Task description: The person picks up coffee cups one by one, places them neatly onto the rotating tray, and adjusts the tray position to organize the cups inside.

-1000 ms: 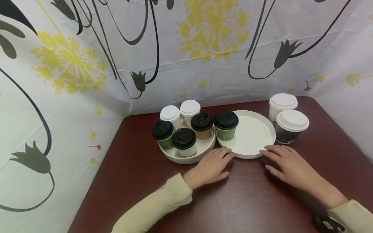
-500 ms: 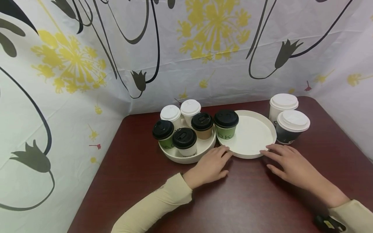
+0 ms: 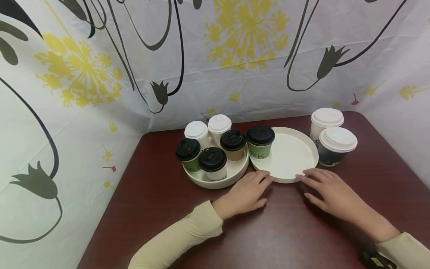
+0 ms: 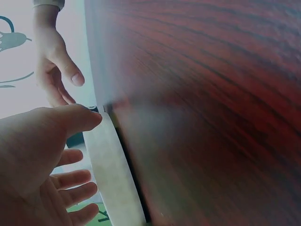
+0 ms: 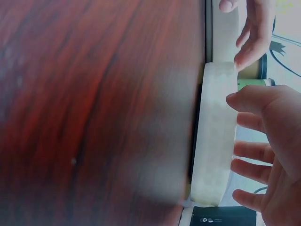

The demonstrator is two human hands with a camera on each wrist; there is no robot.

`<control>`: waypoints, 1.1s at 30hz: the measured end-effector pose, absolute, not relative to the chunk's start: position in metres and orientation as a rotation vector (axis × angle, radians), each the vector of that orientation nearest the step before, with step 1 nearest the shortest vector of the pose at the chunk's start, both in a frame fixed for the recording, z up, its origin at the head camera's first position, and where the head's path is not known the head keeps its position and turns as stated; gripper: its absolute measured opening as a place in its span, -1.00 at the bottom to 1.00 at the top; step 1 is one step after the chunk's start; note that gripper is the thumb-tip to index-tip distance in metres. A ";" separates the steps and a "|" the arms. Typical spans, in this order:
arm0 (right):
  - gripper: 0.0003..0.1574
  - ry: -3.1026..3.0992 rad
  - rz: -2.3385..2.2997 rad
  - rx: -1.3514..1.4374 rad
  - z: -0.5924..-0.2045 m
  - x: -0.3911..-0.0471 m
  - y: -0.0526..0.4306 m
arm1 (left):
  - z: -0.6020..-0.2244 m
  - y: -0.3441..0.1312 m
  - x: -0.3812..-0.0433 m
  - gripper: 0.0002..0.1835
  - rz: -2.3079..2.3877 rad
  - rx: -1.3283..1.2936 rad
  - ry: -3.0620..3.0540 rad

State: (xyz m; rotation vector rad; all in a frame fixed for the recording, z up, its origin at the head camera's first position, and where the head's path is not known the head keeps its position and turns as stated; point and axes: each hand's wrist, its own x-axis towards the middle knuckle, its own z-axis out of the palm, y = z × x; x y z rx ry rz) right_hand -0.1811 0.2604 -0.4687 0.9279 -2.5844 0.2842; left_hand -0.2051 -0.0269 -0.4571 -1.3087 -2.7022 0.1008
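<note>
At the front left rim of the right-hand white round tray (image 3: 295, 153), the fingertips of my left hand (image 3: 245, 193) overlap the edge, fingers relaxed. My right hand (image 3: 332, 192) lies by the same tray's front right, its fingertips at the rim and thumb spread. A green paper cup (image 3: 260, 149) with a black lid stands at that tray's left side. In the left wrist view the tray's side wall (image 4: 110, 165) runs beside my loose fingers. The right wrist view has the tray wall (image 5: 214, 136) close to my slightly bent fingers. Neither hand grips anything.
A second white tray (image 3: 201, 183) adjoins on the left, bearing several lidded cups, among them a brown one (image 3: 233, 154). Right of the trays stand a dark cup (image 3: 330, 155) and a white cup (image 3: 317, 129), both white-lidded. Patterned fabric (image 3: 198, 67) hangs behind the dark red table (image 3: 161, 216).
My left hand has shifted slightly to the right and my right hand slightly to the left, so they are a little closer together. The trays and cups have not moved.
</note>
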 end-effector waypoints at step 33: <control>-0.33 -2.581 0.309 0.928 -0.467 -0.179 0.260 | -0.456 -0.013 -0.199 -0.19 0.188 -1.357 -2.712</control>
